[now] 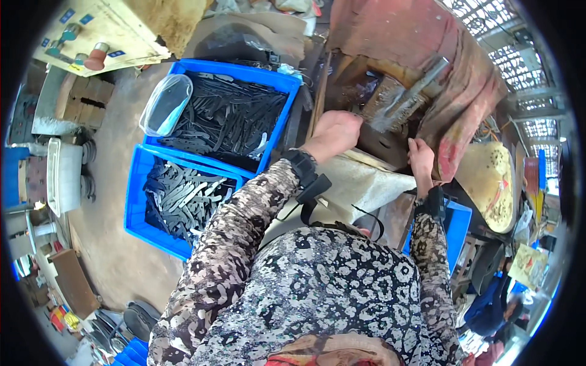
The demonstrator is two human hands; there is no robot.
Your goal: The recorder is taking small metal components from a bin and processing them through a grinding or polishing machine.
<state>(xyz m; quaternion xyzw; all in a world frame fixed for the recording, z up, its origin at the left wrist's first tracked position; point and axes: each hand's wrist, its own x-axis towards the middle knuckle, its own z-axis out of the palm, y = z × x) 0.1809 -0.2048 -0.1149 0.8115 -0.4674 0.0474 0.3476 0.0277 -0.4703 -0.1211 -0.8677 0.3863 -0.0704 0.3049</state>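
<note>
We are bending over an open housing (318,97), and from it we are reckoning every place. Our left hand (337,133) is hanging over its near left part, fingers curling together; we are not managing to tell whether they are gripping anything. Our right hand (421,155) is hovering by its near right side, thumb and fingers bunching close; here too we cannot tell whether a piece is sitting between them. Inside the housing a brown cylinder (383,97) is standing beyond our hands, and a pale metal bar (420,91) is slanting beside it. A reddish cloth (390,30) is draping over the housing's far and right sides, while a whitish sheet (366,183) is hanging in front. Left of the housing, a larger blue crate (207,68) is holding dark flat strips (235,116); nearer us and farther left, a smaller blue crate (136,192) is holding greyer strips (183,195). Right of the housing, a stained yellowish pad (488,183) is resting.
</note>
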